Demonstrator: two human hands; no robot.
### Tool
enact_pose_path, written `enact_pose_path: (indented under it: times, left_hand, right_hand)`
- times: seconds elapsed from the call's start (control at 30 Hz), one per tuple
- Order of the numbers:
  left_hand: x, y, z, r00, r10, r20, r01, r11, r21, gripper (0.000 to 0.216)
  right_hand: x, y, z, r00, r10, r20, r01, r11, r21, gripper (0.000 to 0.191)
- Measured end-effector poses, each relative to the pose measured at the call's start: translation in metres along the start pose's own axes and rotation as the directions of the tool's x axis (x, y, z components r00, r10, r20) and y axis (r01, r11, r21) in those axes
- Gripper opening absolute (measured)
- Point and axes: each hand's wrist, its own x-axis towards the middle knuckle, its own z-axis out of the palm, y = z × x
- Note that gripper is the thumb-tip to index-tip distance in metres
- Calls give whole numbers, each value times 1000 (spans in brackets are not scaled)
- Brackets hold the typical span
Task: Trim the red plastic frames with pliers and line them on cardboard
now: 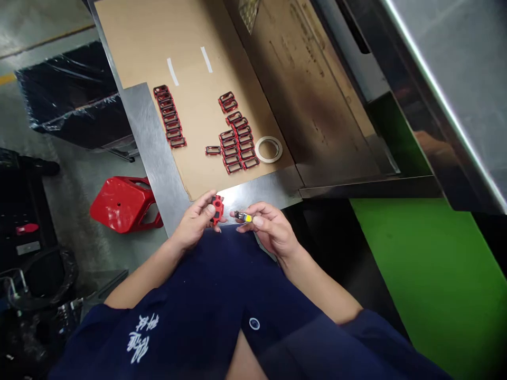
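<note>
The left hand (196,221) curls closed around a red metal frame piece (217,208), gripping it upright between thumb and fingers, just above the lap. The right hand (271,229) pinches a small dark-and-yellow object (242,217) between thumb and fingertips; what it is cannot be told at this size. Its tip sits just beside the frame piece, and the 2 hands are close together at the near edge of a steel table (148,142).

Farther off, a cardboard sheet (194,68) lies on the table, bearing 2 groups of red frames: a left row (168,116) and a right cluster (235,140). A roll of tape (268,149) lies right of the cluster, and 2 white strips (172,72) mark the far cardboard. A red stool (124,205) stands on the floor to the left.
</note>
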Motion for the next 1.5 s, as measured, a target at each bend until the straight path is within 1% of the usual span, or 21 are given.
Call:
enact_pose_path:
  times: [0.07, 0.17, 0.2, 0.27, 0.33, 0.37, 0.43, 0.47, 0.53, 0.63, 0.73, 0.83, 0.87, 0.93, 0.97, 1.03, 1.1, 1.17, 1.27, 1.4, 1.5]
  left_hand:
    - [-11, -3, 4, 997, 13, 73, -19, 996, 86, 62]
    - [-19, -8, 3, 980, 30, 195, -65, 982, 177, 61]
    - [-20, -10, 1, 979, 49, 197, -86, 979, 186, 63]
    - [-20, -13, -3, 985, 104, 137, -131, 969, 208, 67]
    - [-20, -15, -7, 988, 135, 71, -149, 948, 282, 68]
    - [-20, -14, -9, 991, 122, 59, -135, 936, 325, 68]
    - [-20, -12, -11, 995, 34, 94, -65, 936, 346, 66]
    - [-20, -11, -12, 992, -12, 129, -28, 953, 301, 65]
    - [-22, -7, -13, 976, -61, 210, 40, 994, 106, 62]
    - [-22, -6, -12, 959, -68, 275, 116, 980, -162, 54]
    - [-21, -11, -13, 957, -79, 279, 138, 970, -199, 51]
    - [-25, -17, -16, 968, 17, 249, 6, 996, -90, 57]
    - [-28, -17, -16, 972, 85, 221, -83, 996, -17, 59]
    - [-35, -14, -15, 947, 267, 178, -300, 933, 198, 63]
    - [-39, -12, -14, 911, 367, 189, -410, 858, 311, 66]
    - [-43, -5, -9, 801, 528, 283, -595, 650, 473, 72]
    - [-44, 3, -3, 701, 599, 388, -702, 482, 524, 75]
    - [-43, 7, 1, 651, 623, 432, -743, 409, 530, 74]
    - [-41, 8, 2, 628, 649, 429, -759, 390, 521, 73]
    - [-40, 3, -1, 618, 670, 411, -768, 403, 498, 77]
    - [-41, 0, -2, 634, 664, 396, -760, 440, 479, 78]
  right_hand:
    - [2, -8, 11, 994, 11, 108, -14, 999, 34, 30]
    - [7, -8, 17, 991, 51, 126, -54, 998, 25, 29]
    - [8, -7, 18, 991, 57, 119, -60, 998, 19, 30]
    - [6, -4, 18, 992, 37, 122, -33, 999, -34, 31]
    - [2, -3, 20, 989, -20, 145, 45, 984, -172, 30]
    - [-1, -3, 21, 985, -52, 165, 95, 959, -266, 30]
    - [-5, -3, 23, 970, -111, 215, 195, 885, -422, 29]
    - [-7, -2, 24, 960, -142, 242, 243, 852, -464, 28]
    - [-7, 0, 23, 932, -202, 302, 331, 814, -478, 25]
    - [-4, 4, 20, 892, -255, 373, 407, 811, -421, 22]
    - [-2, 4, 15, 886, -224, 406, 376, 860, -345, 24]
    - [-9, -5, 7, 886, -194, 421, 345, 884, -317, 22]
    - [-13, -10, 5, 890, -210, 404, 367, 856, -363, 21]
    - [-22, -22, 1, 891, -277, 360, 439, 726, -530, 19]
    - [-27, -27, 1, 881, -314, 354, 472, 633, -613, 18]
    - [-34, -35, 5, 838, -359, 411, 541, 446, -713, 16]
    - [-39, -37, 12, 786, -372, 494, 608, 319, -727, 14]
    - [-41, -36, 20, 756, -385, 528, 636, 244, -732, 14]
    - [-40, -33, 27, 730, -428, 534, 654, 206, -728, 13]
    - [-38, -32, 28, 685, -474, 553, 692, 187, -698, 13]
    - [-36, -32, 28, 683, -475, 555, 693, 181, -698, 12]
